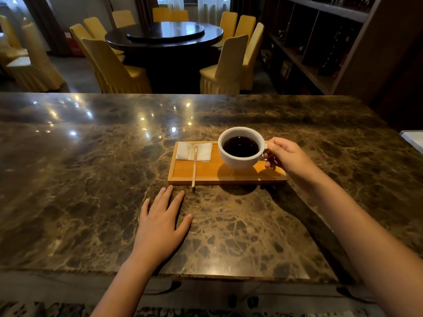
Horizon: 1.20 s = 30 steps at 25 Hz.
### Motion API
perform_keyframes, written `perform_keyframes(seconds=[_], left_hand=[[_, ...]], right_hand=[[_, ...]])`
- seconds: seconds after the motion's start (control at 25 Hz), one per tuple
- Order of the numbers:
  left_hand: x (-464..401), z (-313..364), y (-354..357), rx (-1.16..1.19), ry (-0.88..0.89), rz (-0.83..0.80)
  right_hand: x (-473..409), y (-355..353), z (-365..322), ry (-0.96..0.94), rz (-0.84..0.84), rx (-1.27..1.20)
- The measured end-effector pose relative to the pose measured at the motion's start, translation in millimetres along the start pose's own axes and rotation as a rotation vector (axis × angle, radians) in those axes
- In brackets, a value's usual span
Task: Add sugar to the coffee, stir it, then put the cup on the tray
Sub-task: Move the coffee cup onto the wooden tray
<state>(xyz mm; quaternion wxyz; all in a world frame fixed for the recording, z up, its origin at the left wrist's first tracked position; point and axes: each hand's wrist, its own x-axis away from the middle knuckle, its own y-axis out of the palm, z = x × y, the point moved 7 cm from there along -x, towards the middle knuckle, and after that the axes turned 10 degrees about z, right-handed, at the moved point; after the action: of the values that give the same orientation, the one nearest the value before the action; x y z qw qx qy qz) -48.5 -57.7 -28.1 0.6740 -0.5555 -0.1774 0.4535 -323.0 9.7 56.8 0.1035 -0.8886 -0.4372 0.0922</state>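
1. You have one white cup (pixel 240 148) of dark coffee (pixel 240 146), held by its handle over the right part of one wooden tray (pixel 183 172); whether its base touches the tray cannot be told, though its shadow falls on the tray directly beneath.
2. Your right hand (pixel 286 156) is closed on the cup's handle, fingers curled around it.
3. Your left hand (pixel 161 216) lies flat on the marble counter (pixel 91 179), fingers spread, holding nothing, just in front of the tray's near left corner.
4. One white napkin (pixel 194 151) lies at the tray's far left end.
5. One thin stirrer (pixel 195 167) rests across the napkin, its near end overhanging the tray's front edge.
6. Beyond the counter stands one round dark table (pixel 164 34) ringed by yellow-covered chairs (pixel 114 65).
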Motion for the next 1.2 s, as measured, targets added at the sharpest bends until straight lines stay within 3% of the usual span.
perform_keyframes(seconds=[0.68,1.2], left_hand=[[0,-1,0,0.004,-0.002,0.014],[0,1,-1,0.004,-0.008,0.000]], right_hand=[[-42,15,35,0.080,-0.050,0.120],[-49,14,33,0.056,0.130,0.297]])
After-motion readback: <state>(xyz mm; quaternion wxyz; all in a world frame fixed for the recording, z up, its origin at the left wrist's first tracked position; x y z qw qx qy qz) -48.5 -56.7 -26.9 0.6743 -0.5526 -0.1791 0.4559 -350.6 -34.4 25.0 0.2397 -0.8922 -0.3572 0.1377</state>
